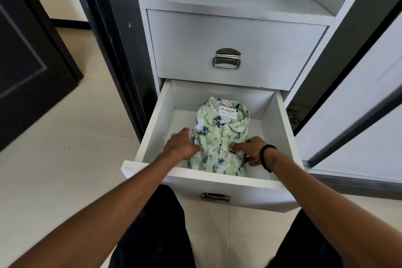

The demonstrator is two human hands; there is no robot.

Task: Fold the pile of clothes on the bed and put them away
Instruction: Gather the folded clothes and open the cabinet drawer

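- A folded shirt (219, 137) lies flat on the floor of the pulled-out lower drawer (152, 128), collar toward twelve o'clock and hem toward six.
- It is pale green with dark blue and white leafy blotches, buttoned down the middle; a white label with red and black lettering shows inside the collar.
- The left hand (181, 144) rests on the shirt's nine o'clock edge, thumb lying across the cloth and fingers reaching along the side; whether they curl under the fold I cannot tell.
- The right hand (252, 151), a black band on its wrist, holds the three o'clock edge, thumb on top and fingers tucked below, pinching the fold.
- At twelve o'clock above the open drawer sits a closed drawer (237, 50) with a metal handle (227, 59).
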